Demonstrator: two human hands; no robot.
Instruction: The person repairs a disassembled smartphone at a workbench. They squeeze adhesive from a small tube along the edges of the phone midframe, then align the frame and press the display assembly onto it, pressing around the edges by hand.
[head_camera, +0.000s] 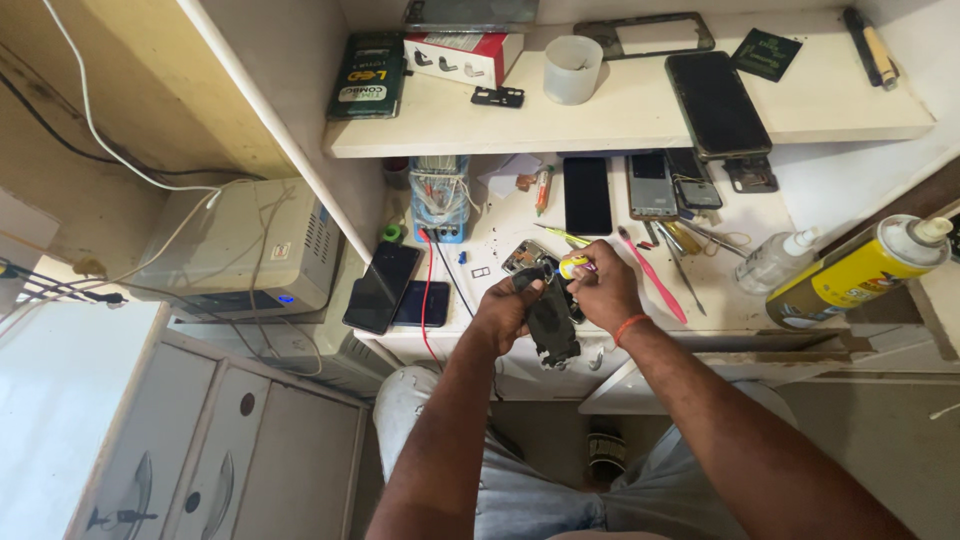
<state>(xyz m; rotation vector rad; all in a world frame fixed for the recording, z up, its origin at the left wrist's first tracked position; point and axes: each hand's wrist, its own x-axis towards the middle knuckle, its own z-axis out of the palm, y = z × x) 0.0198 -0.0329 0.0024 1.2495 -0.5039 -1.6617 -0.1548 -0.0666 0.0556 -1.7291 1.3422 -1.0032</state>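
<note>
Black and opened, a phone body (552, 322) is held over the front edge of the white worktop (500, 235) in the head view. It is gripped at its upper left by the left hand (505, 308), whose fingers are closed around its edge. The right hand (603, 288) is closed on a small yellow tool (573, 265), which is kept at the phone body's upper end, just beside the left fingertips. An orange band is worn on the right wrist.

On the worktop, a pink toothbrush (652, 274) is laid just right of the right hand, with tweezers (680, 262) near it. A clear spray bottle (776, 260) and a yellow spray can (856, 272) are set further right, the can lying tilted. Two dark phones (395, 290) are laid well to the left, beside a red wire. A black phone (587, 195) is laid flat behind the hands. On the shelf (640, 118) above, a white plastic cup (572, 69) and a large dark phone (717, 104) are kept.
</note>
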